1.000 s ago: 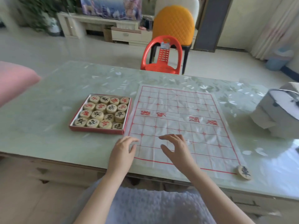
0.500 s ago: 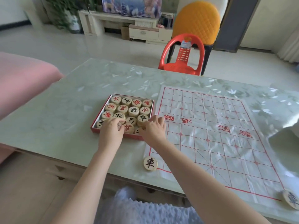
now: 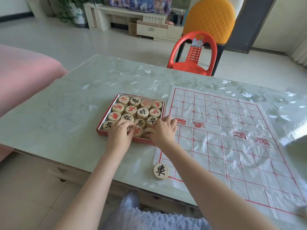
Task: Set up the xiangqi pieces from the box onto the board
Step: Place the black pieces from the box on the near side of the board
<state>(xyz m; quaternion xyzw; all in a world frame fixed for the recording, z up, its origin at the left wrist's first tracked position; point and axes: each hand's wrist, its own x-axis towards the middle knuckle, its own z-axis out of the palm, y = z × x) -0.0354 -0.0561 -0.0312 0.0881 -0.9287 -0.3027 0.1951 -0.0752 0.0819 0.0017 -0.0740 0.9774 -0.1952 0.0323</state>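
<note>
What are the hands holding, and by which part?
Cannot tell. Left hand and right hand both curl over the near row of the box; the right touches the rim of one piece, but no closed grip shows.

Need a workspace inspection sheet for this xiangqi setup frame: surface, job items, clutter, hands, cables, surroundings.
Surface: table under a glossy green leaf-patterned cover.
Job's things: board sheet lies wrinkled at right. The red box is beside its left edge and holds rows of pieces face up. One black-marked piece sits at the board's near left corner.
Clutter: grey-white object, cut off at the right edge of view.
Grippers: left hand and right hand both reach into the box's near row with fingers on pieces; grip unclear.
Cables: nothing seen.
Surroundings: red plastic chair and orange chair beyond the table; pink cushion-like thing at left.
</note>
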